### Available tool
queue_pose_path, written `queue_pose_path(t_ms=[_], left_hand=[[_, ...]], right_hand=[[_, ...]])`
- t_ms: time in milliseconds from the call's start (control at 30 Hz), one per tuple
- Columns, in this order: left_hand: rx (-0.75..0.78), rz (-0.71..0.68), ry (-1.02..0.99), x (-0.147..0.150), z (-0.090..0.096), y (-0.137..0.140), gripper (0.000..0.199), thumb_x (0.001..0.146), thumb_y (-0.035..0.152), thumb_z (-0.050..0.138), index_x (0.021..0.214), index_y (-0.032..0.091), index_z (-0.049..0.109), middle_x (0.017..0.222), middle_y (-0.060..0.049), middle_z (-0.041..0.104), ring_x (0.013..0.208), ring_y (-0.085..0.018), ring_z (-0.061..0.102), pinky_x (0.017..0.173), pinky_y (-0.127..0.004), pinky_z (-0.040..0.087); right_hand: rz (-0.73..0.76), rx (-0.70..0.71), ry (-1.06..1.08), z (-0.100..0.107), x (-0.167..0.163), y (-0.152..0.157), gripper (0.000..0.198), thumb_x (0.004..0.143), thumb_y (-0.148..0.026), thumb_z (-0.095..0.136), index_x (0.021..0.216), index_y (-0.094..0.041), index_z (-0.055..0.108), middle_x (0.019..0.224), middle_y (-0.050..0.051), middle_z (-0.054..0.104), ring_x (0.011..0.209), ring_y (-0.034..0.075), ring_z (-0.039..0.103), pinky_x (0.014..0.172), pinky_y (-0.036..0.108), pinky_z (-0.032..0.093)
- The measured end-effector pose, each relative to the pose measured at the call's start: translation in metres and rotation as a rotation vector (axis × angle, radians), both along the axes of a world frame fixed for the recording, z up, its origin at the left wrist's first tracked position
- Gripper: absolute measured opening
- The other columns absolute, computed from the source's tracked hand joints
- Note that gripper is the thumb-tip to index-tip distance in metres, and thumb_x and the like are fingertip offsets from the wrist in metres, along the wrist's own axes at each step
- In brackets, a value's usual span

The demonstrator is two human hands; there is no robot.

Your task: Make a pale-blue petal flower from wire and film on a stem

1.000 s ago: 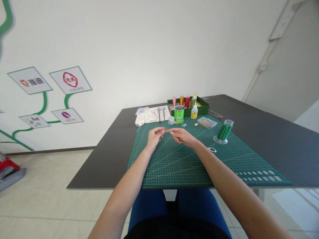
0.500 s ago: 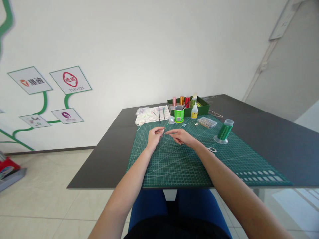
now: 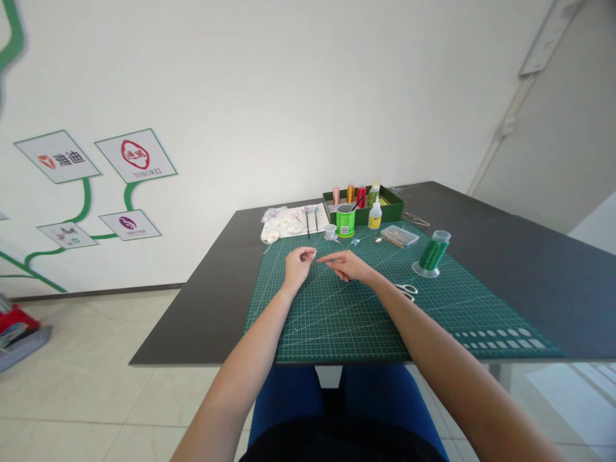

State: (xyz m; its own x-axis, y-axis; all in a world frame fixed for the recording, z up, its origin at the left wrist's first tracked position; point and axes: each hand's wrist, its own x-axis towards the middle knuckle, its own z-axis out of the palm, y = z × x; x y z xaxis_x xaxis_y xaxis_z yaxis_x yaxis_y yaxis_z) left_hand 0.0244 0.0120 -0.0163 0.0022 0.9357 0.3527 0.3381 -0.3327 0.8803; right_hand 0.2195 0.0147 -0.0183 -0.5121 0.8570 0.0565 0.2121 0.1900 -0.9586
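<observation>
Over the green mat, the left hand pinched a tiny pale piece in its grip, probably light, fragile, best held by one edge. Just beside pointed the right hand, its grip impossible to tell; scissors lay farther right.

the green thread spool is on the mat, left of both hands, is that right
Not left: the head view shows the green thread spool on the mat, to the right of both the left hand and the right hand.
</observation>
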Motion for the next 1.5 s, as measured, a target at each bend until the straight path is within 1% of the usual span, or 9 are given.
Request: queue_pose_path(t_ms=[133,233,333,567,667,800,1033,1333,1500], left_hand=[[0.123,0.037,0.126,0.000,0.000,-0.002,0.016,0.083,0.005,0.068,0.091,0.015,0.077,0.082,-0.003,0.073,0.071,-0.013,0.065,0.074,-0.027,0.053],[0.201,0.040,0.238,0.000,0.000,-0.004,0.018,0.083,0.003,0.067,0.090,0.016,0.077,0.083,-0.003,0.072,0.074,-0.014,0.065,0.077,-0.028,0.053],[0.236,0.035,0.321,0.000,-0.001,-0.005,0.020,0.085,0.001,0.065,0.091,0.017,0.076,0.084,-0.004,0.070,0.075,-0.014,0.065,0.076,-0.028,0.053],[0.278,0.016,0.425,0.000,0.002,-0.009,0.023,0.086,-0.001,0.062,0.090,0.017,0.076,0.088,-0.004,0.072,0.083,-0.016,0.066,0.083,-0.030,0.053],[0.291,-0.007,0.481,0.000,0.004,-0.011,0.026,0.088,-0.001,0.060,0.094,0.019,0.077,0.089,-0.004,0.071,0.084,-0.017,0.066,0.080,-0.029,0.052],[0.281,-0.022,0.550,0.002,0.006,-0.015,0.022,0.090,0.004,0.060,0.096,0.019,0.076,0.089,-0.004,0.071,0.083,-0.017,0.065,0.077,-0.028,0.051],[0.275,-0.080,0.603,0.002,0.005,-0.015,0.023,0.092,0.006,0.059,0.098,0.019,0.076,0.097,-0.005,0.071,0.088,-0.018,0.066,0.082,-0.029,0.051],[0.302,-0.170,0.653,0.001,0.005,-0.015,0.026,0.095,0.009,0.055,0.103,0.021,0.077,0.097,-0.005,0.070,0.092,-0.019,0.066,0.083,-0.029,0.051],[0.314,-0.185,0.663,0.003,0.007,-0.017,0.025,0.094,0.008,0.056,0.100,0.020,0.077,0.097,-0.005,0.070,0.094,-0.019,0.066,0.083,-0.029,0.051]], right_hand=[[0.026,0.024,-0.037,0.000,-0.001,-0.001,0.051,0.086,-0.036,0.061,0.128,-0.008,0.071,0.040,-0.009,0.048,0.034,0.008,0.042,0.039,0.020,0.035],[0.045,0.042,-0.043,0.001,-0.001,-0.003,0.051,0.087,-0.036,0.060,0.128,-0.008,0.070,0.041,-0.009,0.049,0.034,0.008,0.042,0.039,0.020,0.036],[0.054,0.060,-0.050,0.003,-0.002,-0.005,0.050,0.088,-0.036,0.060,0.128,-0.008,0.071,0.041,-0.008,0.050,0.033,0.008,0.042,0.039,0.019,0.035],[0.061,0.097,-0.040,0.010,-0.003,-0.009,0.048,0.088,-0.038,0.060,0.123,-0.008,0.073,0.041,-0.008,0.049,0.033,0.008,0.041,0.039,0.020,0.034],[0.029,0.127,-0.004,0.015,-0.001,-0.011,0.045,0.088,-0.040,0.060,0.119,-0.010,0.074,0.042,-0.008,0.049,0.033,0.007,0.039,0.039,0.020,0.032],[-0.025,0.145,0.052,0.023,0.003,-0.012,0.045,0.088,-0.042,0.060,0.116,-0.009,0.074,0.042,-0.008,0.050,0.034,0.007,0.037,0.039,0.020,0.029],[-0.058,0.168,0.094,0.031,0.011,-0.015,0.044,0.089,-0.044,0.061,0.113,-0.010,0.075,0.042,-0.007,0.048,0.035,0.007,0.037,0.040,0.021,0.028],[-0.118,0.168,0.163,0.030,0.019,-0.009,0.046,0.086,-0.048,0.064,0.109,-0.009,0.075,0.042,-0.007,0.048,0.035,0.007,0.034,0.040,0.022,0.028],[-0.125,0.163,0.164,0.030,0.023,-0.007,0.049,0.086,-0.048,0.064,0.112,-0.008,0.074,0.041,-0.009,0.042,0.035,0.007,0.031,0.040,0.023,0.026]])
